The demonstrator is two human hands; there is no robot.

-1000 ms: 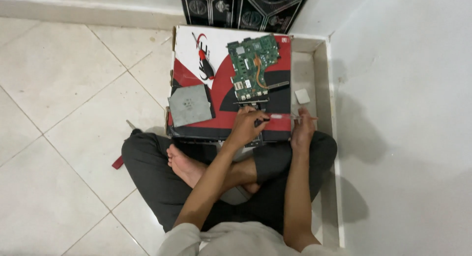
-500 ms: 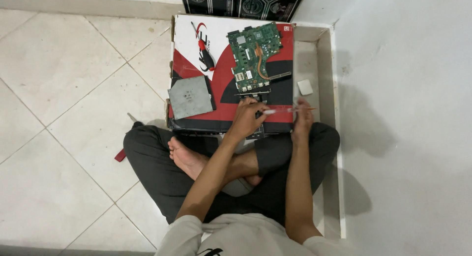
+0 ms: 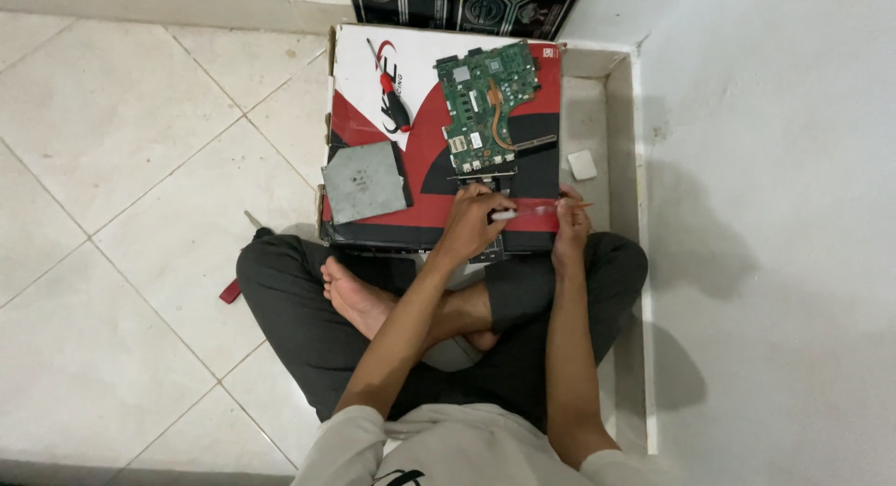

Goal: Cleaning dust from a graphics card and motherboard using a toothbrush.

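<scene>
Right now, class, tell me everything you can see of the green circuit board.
The circuit board is green, roughly rectangular with a notched outline, and lies flat on the red, white and black box, towards its far right corner. It carries small chips, silvery connectors along its near edge and a curved copper pipe across the middle. Neither the left hand nor the right hand touches it; both are just nearer.

Bare box top (image 3: 378, 47) left of the circuit board (image 3: 485, 108); grey plate (image 3: 364, 181) and wall (image 3: 775, 215) hem both sides
</scene>
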